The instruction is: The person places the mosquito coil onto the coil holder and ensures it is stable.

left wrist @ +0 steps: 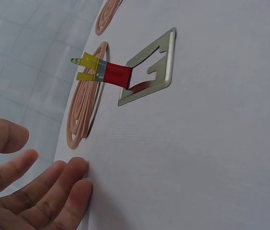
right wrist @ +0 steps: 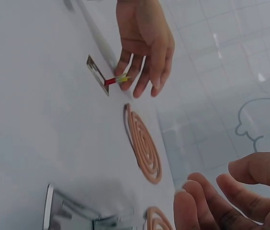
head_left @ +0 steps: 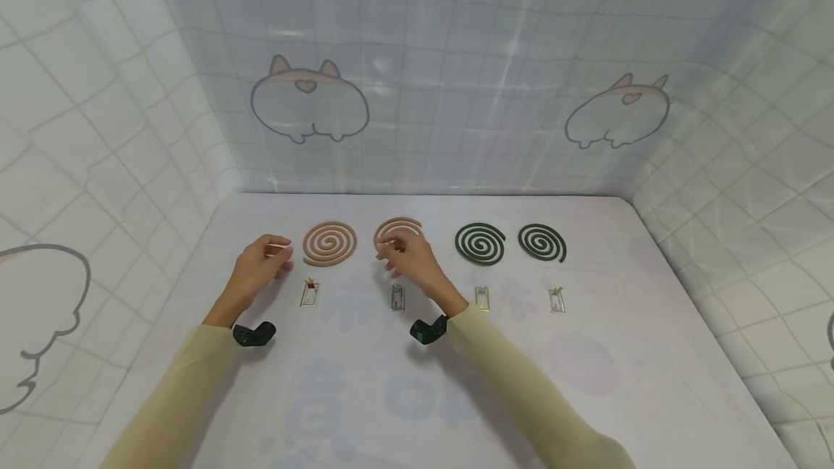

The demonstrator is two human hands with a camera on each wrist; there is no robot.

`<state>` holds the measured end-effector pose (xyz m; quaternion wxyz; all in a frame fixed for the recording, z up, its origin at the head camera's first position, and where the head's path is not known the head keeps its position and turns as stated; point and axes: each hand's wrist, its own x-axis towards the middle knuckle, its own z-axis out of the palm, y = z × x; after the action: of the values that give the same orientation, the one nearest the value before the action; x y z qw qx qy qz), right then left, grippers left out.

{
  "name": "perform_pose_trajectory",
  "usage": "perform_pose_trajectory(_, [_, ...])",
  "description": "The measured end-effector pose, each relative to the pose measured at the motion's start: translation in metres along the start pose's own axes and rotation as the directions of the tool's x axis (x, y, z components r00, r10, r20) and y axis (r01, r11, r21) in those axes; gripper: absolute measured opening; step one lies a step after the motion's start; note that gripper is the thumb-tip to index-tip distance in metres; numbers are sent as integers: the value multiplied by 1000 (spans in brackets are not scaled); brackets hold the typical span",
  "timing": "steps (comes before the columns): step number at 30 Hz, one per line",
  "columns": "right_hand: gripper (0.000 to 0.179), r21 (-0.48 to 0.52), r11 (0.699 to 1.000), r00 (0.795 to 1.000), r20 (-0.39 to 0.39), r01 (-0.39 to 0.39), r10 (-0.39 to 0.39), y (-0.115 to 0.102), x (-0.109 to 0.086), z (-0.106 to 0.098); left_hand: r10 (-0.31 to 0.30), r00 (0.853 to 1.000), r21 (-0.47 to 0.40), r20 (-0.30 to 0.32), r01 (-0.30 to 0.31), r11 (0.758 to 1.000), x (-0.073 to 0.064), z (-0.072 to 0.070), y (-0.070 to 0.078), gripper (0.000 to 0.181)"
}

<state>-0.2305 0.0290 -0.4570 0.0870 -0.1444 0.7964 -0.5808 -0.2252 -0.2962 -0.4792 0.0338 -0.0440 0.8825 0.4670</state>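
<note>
My left hand (head_left: 260, 263) holds nothing, its fingers relaxed just left of a flat brown mosquito coil (head_left: 329, 242). Below that coil lies a small metal coil stand (head_left: 309, 293); its upright tab (left wrist: 117, 75), red with yellow prongs, stands up from the frame in the left wrist view. My right hand (head_left: 412, 259) hovers over a second brown coil (head_left: 399, 221), covering its lower part. Its fingers are loosely bent, with a gap between thumb and fingertips (right wrist: 185, 211) and nothing in it. A grey metal stand (head_left: 397, 297) lies just below this hand.
To the right lie two dark green mosquito coils, one (head_left: 480, 244) beside the other (head_left: 542, 242). Below them are a yellowish stand (head_left: 482, 298) and a silver one (head_left: 557, 300). A white patterned cloth covers the table (head_left: 365, 396), with tiled-print sheeting (head_left: 443, 129) behind and at both sides.
</note>
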Motion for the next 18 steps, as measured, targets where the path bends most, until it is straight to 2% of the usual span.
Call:
perform_pose_trajectory(7, [23, -3, 1000, 1000, 1, -7, 7, -5, 13, 12, -13, 999, -29, 30, 14, 999, 5, 0, -1, 44])
perform_pose_trajectory(18, [33, 57, 994, 994, 63, -93, 90, -10, 26, 32, -12, 996, -94, 90, 21, 995, 10, -4, -3, 47])
